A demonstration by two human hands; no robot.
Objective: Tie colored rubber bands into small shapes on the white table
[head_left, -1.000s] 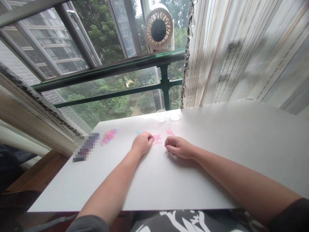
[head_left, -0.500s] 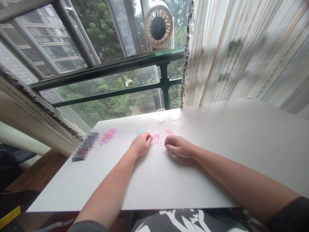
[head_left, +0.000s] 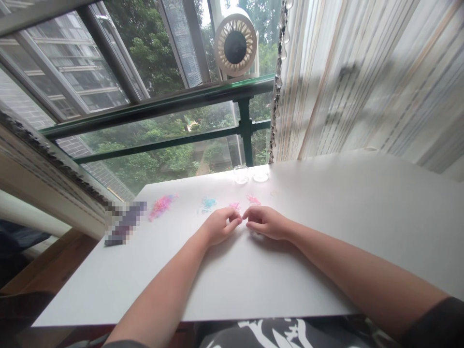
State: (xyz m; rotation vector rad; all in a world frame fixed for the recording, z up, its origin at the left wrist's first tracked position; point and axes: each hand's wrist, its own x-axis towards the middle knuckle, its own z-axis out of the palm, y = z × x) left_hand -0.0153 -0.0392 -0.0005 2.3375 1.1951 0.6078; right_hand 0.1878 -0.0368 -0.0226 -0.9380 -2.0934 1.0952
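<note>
My left hand (head_left: 221, 225) rests low over the white table, thumb and forefinger pinched together. Whatever is between those fingertips is too small to make out. Almost touching it, my right hand (head_left: 267, 222) lies with its fingers curled inward, and its grip is partly hidden. Just beyond the fingertips is a small heap of pink bands (head_left: 235, 206), partly covered by my left hand. Reddish-pink bands (head_left: 253, 199) lie behind my right hand. A loose pile of light-blue bands (head_left: 208, 203) sits beyond my left wrist.
A larger mixed-colour pile of bands (head_left: 162, 208) lies on the table (head_left: 275, 285) at the left, near a pixelated dark item (head_left: 126, 224). Two clear round dishes (head_left: 241, 174) stand at the back edge. Beyond are a green railing (head_left: 163, 113), a white fan (head_left: 235, 46) and a curtain (head_left: 326, 77).
My left hand has moved right and nearer to me, from beside the blue bands to my right fingertips. It now uncovers the blue pile and partly covers the pink one.
</note>
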